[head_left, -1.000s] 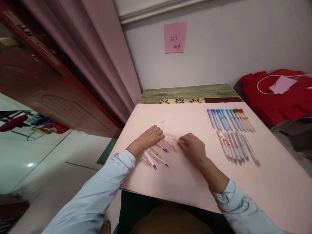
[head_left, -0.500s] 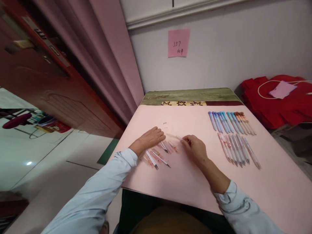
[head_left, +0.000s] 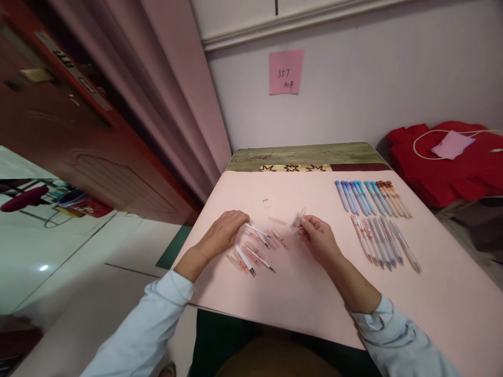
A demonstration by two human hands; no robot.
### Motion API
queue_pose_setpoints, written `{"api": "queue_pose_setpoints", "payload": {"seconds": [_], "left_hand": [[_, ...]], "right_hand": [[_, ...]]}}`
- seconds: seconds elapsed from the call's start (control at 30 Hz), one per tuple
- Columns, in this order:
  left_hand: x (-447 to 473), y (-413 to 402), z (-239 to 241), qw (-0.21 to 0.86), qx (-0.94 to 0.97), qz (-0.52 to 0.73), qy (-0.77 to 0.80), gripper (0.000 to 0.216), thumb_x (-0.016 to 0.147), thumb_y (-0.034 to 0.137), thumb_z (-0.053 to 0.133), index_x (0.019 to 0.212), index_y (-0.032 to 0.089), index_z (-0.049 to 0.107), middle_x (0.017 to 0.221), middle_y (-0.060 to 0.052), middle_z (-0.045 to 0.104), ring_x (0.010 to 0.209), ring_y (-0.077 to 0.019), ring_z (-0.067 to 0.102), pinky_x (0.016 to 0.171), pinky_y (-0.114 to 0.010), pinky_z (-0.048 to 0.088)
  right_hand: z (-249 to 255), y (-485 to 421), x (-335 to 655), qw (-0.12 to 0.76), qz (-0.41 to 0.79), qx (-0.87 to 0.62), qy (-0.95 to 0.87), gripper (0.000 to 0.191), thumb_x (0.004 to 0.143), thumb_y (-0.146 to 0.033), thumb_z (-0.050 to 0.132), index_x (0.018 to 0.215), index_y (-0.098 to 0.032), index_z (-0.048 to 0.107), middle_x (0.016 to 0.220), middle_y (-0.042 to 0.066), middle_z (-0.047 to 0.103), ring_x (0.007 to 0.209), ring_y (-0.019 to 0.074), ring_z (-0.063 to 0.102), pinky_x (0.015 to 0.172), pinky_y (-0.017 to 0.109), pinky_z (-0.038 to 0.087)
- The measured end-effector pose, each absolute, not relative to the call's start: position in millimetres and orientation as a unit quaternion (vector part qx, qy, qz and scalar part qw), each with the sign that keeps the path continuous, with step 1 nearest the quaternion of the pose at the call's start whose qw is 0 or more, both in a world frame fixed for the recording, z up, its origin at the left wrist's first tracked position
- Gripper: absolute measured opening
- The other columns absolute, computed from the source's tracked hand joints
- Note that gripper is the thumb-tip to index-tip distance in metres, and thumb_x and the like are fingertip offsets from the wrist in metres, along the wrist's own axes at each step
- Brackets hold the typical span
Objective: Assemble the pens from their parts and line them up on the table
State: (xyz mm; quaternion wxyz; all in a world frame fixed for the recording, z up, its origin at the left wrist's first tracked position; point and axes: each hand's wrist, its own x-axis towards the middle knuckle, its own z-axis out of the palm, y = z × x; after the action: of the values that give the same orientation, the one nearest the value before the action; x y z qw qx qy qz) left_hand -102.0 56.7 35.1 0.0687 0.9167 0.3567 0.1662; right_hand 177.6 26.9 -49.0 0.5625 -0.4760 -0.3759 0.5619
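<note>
My left hand point(head_left: 223, 234) pinches a thin white pen refill point(head_left: 257, 231) just above a scatter of loose pen parts point(head_left: 253, 255) on the pink table cover point(head_left: 306, 288). My right hand point(head_left: 319, 236) is closed on a clear pen barrel point(head_left: 298, 218), lifted slightly off the cover and tilted up to the left. Another clear piece point(head_left: 276, 220) lies between the two hands.
Two rows of assembled pens lie at the right: blue and orange ones point(head_left: 371, 197) behind, pink and clear ones point(head_left: 385, 238) in front. A pink sticky note point(head_left: 286, 71) hangs on the wall. Red cloth point(head_left: 448, 162) is piled at the right; a curtain point(head_left: 176, 99) hangs left.
My left hand drew back from the parts and lifted a white refill. My right hand picked the clear barrel up off the cover and raised it.
</note>
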Motion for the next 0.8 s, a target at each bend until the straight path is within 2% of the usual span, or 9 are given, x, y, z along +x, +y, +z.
{"api": "queue_pose_setpoints", "payload": {"seconds": [0.17, 0.27, 0.37, 0.47, 0.57, 0.7, 0.8], "left_hand": [[-93, 22, 24, 0.236, 0.771, 0.369, 0.463, 0.016, 0.092, 0.021, 0.047, 0.094, 0.019, 0.063, 0.090, -0.005, 0.061, 0.084, -0.0168, 0.060, 0.079, -0.031, 0.047], [-78, 8, 11, 0.341, 0.604, 0.475, 0.542, 0.018, 0.089, 0.031, 0.055, 0.096, 0.018, 0.065, 0.083, -0.004, 0.065, 0.078, -0.0169, 0.066, 0.078, -0.031, 0.050], [-58, -1, 6, 0.402, 0.438, 0.563, 0.574, 0.026, 0.083, 0.036, 0.063, 0.099, 0.016, 0.065, 0.075, -0.003, 0.068, 0.074, -0.0176, 0.068, 0.073, -0.030, 0.053], [-39, -4, 10, 0.441, 0.362, 0.591, 0.570, 0.033, 0.075, 0.037, 0.072, 0.097, 0.014, 0.065, 0.073, -0.004, 0.070, 0.072, -0.0191, 0.069, 0.064, -0.028, 0.053], [-30, -5, 17, 0.462, 0.331, 0.594, 0.569, 0.039, 0.067, 0.036, 0.077, 0.096, 0.012, 0.065, 0.072, -0.006, 0.070, 0.071, -0.0207, 0.070, 0.056, -0.026, 0.052], [-30, -4, 19, 0.452, 0.327, 0.605, 0.568, 0.038, 0.067, 0.034, 0.078, 0.094, 0.012, 0.065, 0.071, -0.005, 0.071, 0.069, -0.0192, 0.070, 0.060, -0.026, 0.054], [-30, -5, 18, 0.441, 0.330, 0.613, 0.566, 0.036, 0.068, 0.034, 0.078, 0.092, 0.012, 0.065, 0.068, -0.004, 0.070, 0.065, -0.0167, 0.069, 0.064, -0.026, 0.054]], "right_hand": [[-46, 28, 176, 0.583, 0.634, -0.427, -0.276, 0.036, 0.068, -0.040, 0.079, 0.093, -0.017, 0.066, 0.072, 0.002, 0.069, 0.055, 0.0085, 0.054, 0.047, 0.017, 0.038], [-44, 27, 176, 0.580, 0.649, -0.420, -0.258, 0.031, 0.068, -0.038, 0.080, 0.086, -0.017, 0.066, 0.079, 0.004, 0.072, 0.062, 0.0100, 0.061, 0.049, 0.017, 0.042], [-43, 25, 176, 0.582, 0.659, -0.407, -0.246, 0.026, 0.069, -0.037, 0.078, 0.081, -0.019, 0.063, 0.086, 0.005, 0.074, 0.072, 0.0136, 0.067, 0.056, 0.020, 0.048], [-43, 25, 175, 0.582, 0.667, -0.399, -0.240, 0.025, 0.072, -0.037, 0.076, 0.083, -0.020, 0.061, 0.090, 0.005, 0.075, 0.078, 0.0167, 0.069, 0.062, 0.024, 0.051], [-43, 24, 175, 0.578, 0.657, -0.396, -0.279, 0.023, 0.075, -0.038, 0.073, 0.080, -0.020, 0.060, 0.090, 0.005, 0.075, 0.073, 0.0147, 0.068, 0.060, 0.022, 0.048], [-42, 22, 176, 0.560, 0.635, -0.402, -0.348, 0.025, 0.077, -0.040, 0.072, 0.073, -0.018, 0.062, 0.077, 0.003, 0.073, 0.055, 0.0077, 0.056, 0.050, 0.019, 0.039], [-40, 21, 176, 0.566, 0.650, -0.391, -0.323, 0.024, 0.077, -0.040, 0.073, 0.079, -0.019, 0.062, 0.084, 0.004, 0.074, 0.064, 0.0106, 0.063, 0.058, 0.021, 0.047]]}}
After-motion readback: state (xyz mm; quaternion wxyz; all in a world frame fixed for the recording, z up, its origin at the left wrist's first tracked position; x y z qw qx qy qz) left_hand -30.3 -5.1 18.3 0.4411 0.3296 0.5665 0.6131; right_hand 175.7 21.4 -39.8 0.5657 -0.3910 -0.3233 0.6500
